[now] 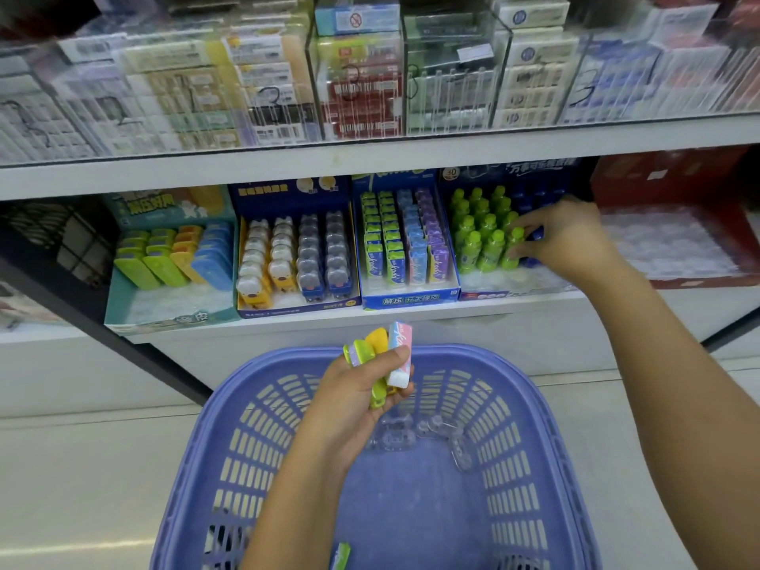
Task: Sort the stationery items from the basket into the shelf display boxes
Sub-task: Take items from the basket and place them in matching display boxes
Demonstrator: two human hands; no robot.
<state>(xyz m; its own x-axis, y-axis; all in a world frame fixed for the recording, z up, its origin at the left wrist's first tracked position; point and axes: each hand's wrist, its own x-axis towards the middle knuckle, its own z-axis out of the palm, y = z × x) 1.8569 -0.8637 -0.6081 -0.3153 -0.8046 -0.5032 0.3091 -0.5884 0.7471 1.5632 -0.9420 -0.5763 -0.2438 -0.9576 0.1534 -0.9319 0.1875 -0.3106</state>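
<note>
White shop shelving filled the background, with a row of open display boxes on the lower shelf [370,318] and a lilac basket [547,405] standing on the floor in front of it. The left hand [362,401] hung over the basket, palm turned up and inward, fingers and thumb curled firmly round a handful of items [380,364]: a pink-and-blue eraser [399,351] stood tallest, with a yellow piece [377,339] and a green piece [362,351] fanned beside it. Holding them upright and splayed that way probably kept each colour readable, so the next one could be picked out and matched to its box, such as the eraser box [411,300] or the teal box [164,310]. The right hand [563,236] was stretched forward and up into the bottle box [493,296], wrist bent down, fingers spread and drooping onto the front green bottles [481,236] where they met the blue bottles [534,236]. Motion blur hid the fingertips, so I could not tell whether they pinched a bottle or only nudged the row straight; it looked like seating one at the colour boundary. Some clear packets [411,434] and a green packet [340,555] lay in the basket, so sorting seemed well short of finished.
</note>
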